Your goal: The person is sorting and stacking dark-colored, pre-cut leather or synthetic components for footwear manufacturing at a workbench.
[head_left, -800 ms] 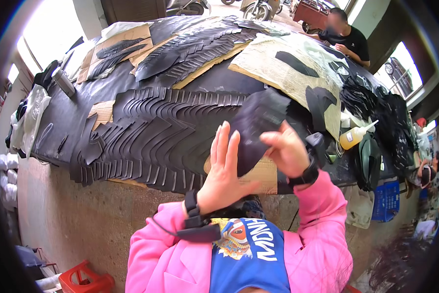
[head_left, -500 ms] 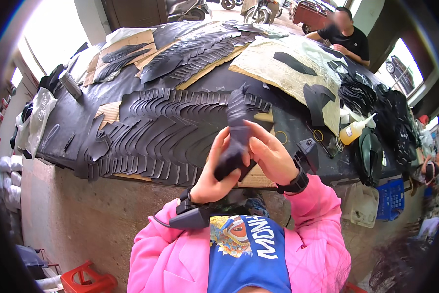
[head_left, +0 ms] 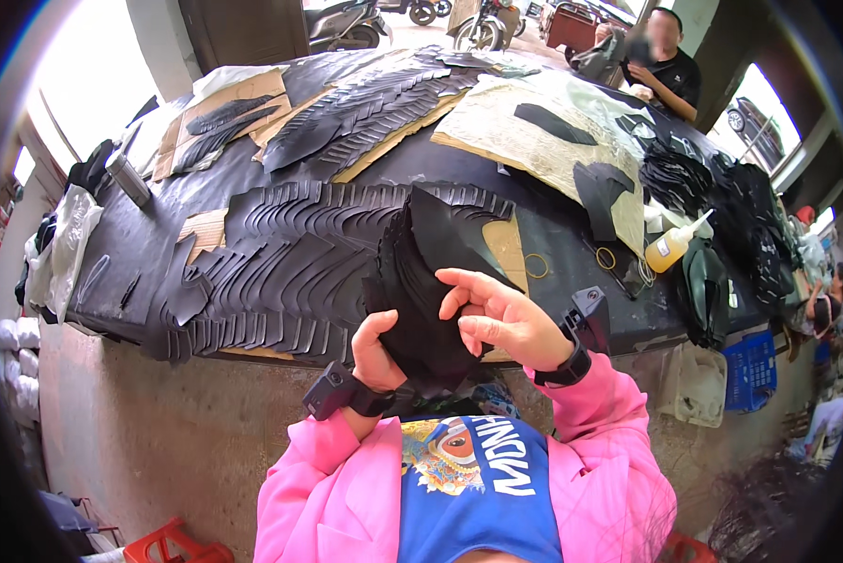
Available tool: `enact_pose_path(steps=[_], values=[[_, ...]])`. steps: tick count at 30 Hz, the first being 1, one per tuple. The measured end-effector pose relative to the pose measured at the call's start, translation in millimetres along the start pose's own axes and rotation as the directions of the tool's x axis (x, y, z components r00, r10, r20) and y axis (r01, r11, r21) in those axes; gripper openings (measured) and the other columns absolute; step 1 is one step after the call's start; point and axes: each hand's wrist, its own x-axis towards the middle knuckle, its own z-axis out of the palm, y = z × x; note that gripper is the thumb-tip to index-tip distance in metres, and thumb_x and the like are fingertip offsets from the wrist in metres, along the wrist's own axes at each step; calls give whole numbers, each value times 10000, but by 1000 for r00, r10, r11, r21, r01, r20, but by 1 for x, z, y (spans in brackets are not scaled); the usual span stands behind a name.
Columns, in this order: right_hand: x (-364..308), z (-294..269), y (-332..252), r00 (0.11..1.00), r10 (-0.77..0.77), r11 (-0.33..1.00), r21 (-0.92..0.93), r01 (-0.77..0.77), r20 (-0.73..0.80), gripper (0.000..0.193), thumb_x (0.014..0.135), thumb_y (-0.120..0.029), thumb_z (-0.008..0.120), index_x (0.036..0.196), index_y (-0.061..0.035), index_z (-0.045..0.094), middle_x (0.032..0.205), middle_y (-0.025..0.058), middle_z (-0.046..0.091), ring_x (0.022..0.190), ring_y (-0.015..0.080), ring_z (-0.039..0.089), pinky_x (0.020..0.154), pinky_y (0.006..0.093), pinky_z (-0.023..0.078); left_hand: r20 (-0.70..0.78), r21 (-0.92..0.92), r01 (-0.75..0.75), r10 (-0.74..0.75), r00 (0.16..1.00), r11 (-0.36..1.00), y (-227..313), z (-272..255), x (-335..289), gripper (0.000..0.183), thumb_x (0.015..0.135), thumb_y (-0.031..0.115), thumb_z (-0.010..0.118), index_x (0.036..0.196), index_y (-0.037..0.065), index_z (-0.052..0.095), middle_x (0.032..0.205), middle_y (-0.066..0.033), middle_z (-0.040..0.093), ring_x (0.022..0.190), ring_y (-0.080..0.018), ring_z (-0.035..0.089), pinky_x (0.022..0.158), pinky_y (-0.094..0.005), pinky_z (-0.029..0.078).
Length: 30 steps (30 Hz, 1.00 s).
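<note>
A thick bundle of black, flat, leather-like cut pieces (head_left: 405,300) stands tilted over the near edge of the table, its layers fanned a little. My left hand (head_left: 376,355) grips its lower left side, thumb up along the edge and the other fingers hidden behind. At its right side is my right hand (head_left: 508,324), fingers apart and loosely bent; whether the fingertips touch the bundle I cannot tell. Long overlapping rows of similar black pieces (head_left: 290,244) lie on the table just left of the bundle.
More black pieces lie on cardboard (head_left: 365,167) farther back. A bottle of yellow liquid (head_left: 671,248) stands right, beside scissors (head_left: 613,272) and a yellow ring (head_left: 536,266). A metal flask (head_left: 127,178) is at far left. A person (head_left: 667,70) sits at the far right corner.
The bundle has turned from edge-on to a broader, fanned side. My left hand has moved down and left; my right hand has come off its grip and its fingers have spread.
</note>
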Motion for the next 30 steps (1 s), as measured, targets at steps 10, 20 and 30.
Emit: enact_pose_path(steps=[10,20,30], values=[[-5,-3,29,835,-550,270,-951,149,-25,812,716,-356,704,1303,43,310,1301,215,369,1192,353,373,998,399,295,-56,165,-34,44,997,986,-6,8,4,537,797,270,454,1237,-35,417,1228,-159,499,1113,-281,503,985,-396,358],[11,14,64,855,-440,862,-396,317,-274,916,715,-236,728,1368,31,144,1324,186,326,1246,255,331,1002,340,300,176,721,-380,377,909,579,-33,37,18,877,822,667,185,1404,15,114,1447,-116,170,1336,-224,160,1080,-350,116],[-2,-18,55,897,-275,902,231,365,-344,399,887,-31,445,1280,-17,378,1153,46,510,1041,114,487,918,274,391,336,851,-451,382,861,269,-24,50,11,798,818,492,441,1364,-25,175,1396,-184,241,1306,-258,212,1070,-379,103]])
